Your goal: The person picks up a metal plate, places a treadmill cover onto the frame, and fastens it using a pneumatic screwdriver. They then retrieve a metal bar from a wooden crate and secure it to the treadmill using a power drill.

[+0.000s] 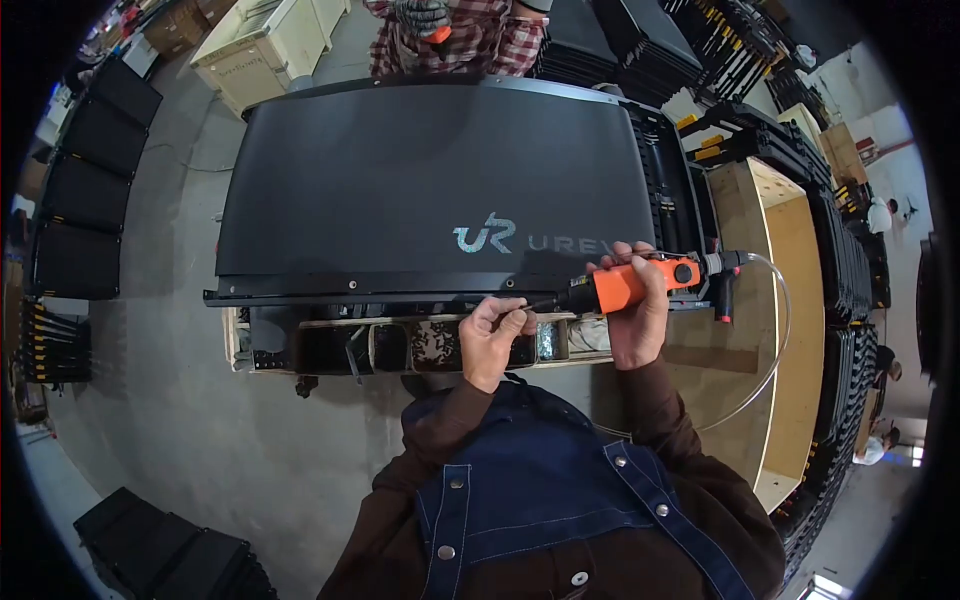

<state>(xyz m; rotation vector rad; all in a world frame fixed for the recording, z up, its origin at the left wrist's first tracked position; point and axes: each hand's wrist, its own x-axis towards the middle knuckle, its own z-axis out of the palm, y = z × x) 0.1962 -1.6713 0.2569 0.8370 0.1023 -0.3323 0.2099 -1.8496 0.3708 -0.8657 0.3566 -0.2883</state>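
Observation:
My right hand (640,315) is wrapped round an orange power screwdriver (622,288), which lies sideways with its bit pointing left and a clear hose at its right end. At the bit's tip, the fingers of my left hand (488,340) are pinched together; whatever they hold there is too small to make out. Both hands are just in front of the near edge of a large black panel (430,180) with a "UR" logo. Screws (353,285) show along the panel's near rail.
Below the panel's near edge is a row of parts bins (436,343) with small hardware. Across the panel stands a co-worker in a checked shirt (455,45), one gloved hand holding an orange-and-black tool. A wooden crate (795,340) is at the right, another (260,65) at the upper left.

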